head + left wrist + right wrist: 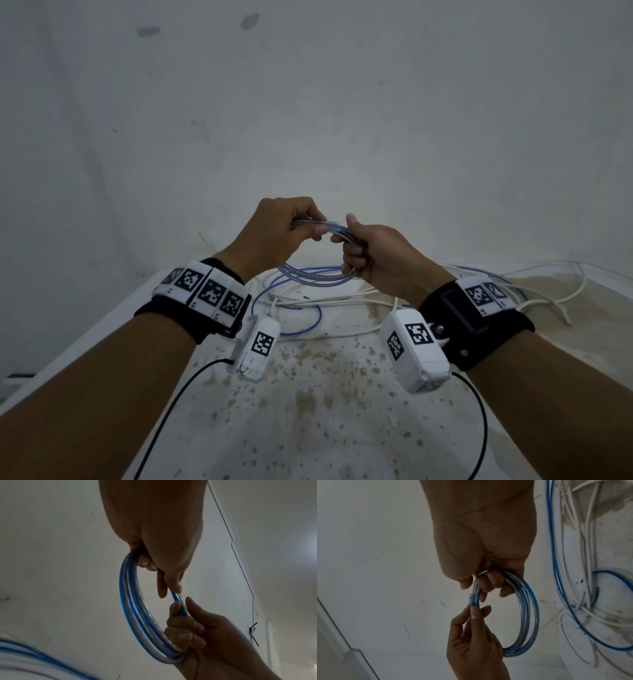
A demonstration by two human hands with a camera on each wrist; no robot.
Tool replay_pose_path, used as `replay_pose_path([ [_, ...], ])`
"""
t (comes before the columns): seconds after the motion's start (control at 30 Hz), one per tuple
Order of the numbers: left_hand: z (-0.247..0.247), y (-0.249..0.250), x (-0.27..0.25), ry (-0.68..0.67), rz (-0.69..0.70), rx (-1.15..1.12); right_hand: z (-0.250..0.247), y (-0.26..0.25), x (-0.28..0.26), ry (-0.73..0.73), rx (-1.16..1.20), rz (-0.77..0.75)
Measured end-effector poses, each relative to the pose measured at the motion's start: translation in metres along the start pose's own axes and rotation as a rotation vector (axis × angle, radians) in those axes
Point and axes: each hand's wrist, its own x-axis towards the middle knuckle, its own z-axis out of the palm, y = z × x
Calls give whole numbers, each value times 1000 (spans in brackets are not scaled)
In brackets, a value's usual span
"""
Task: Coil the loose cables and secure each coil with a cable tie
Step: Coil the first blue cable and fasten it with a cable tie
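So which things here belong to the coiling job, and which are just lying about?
In the job:
blue-and-clear coil, gripped by left hand and right hand
loose white and blue cables

Lying about:
stained table
wall

No cable tie visible.

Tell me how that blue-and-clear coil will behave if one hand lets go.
The coil looks springy: its loops hold a round shape, so it would probably loosen. No tie is visible on it. The cut end near the left hand would likely flick out.

Two hands, the left hand (274, 229) and right hand (380, 260), share one coil (318, 274). One table (308, 394) bears several loose cables (342, 301), too tangled to count.
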Motion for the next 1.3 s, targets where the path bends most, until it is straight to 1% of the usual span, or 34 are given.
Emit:
replay_pose_path([
  [0.13,3,1,-1,6,45,26,-1,-2,-1,20,23,20],
  [0.3,9,0,-2,0,83,77,0,1,0,46,-68,35],
  [0.4,11,-3,-5,-36,81,80,0,3,0,54,-67,48],
  [0.47,13,-4,-6,-61,54,74,0,5,1,69,-66,40],
  [0.53,15,-2,-7,-77,3,74,-1,8,3,78,-70,33],
  [0.63,20,5,-6,-96,-145,48,-4,12,4,70,-88,25],
  [0.67,21,7,-6,-107,-205,10,-5,13,4,70,-96,18],
  [0.77,21,13,-6,-165,-425,-231,-7,16,3,76,-124,-10],
  [0.8,20,15,-6,-190,-476,-275,-8,17,3,80,-134,-18],
  [0.87,20,18,-5,-216,-508,-274,-9,18,3,86,-148,-23],
  [0.97,21,18,-4,-183,-485,-259,-10,19,2,89,-168,-20],
  [1.03,21,19,-5,-189,-483,-266,-12,19,1,90,-188,-15],
  [1.1,23,22,-5,-203,-527,-290,-16,19,0,87,-210,-19],
  [1.2,27,28,-3,-179,-643,-354,-21,20,-1,73,-232,-49],
  [1.3,33,33,0,-153,-662,-336,-27,20,-2,67,-249,-79],
])
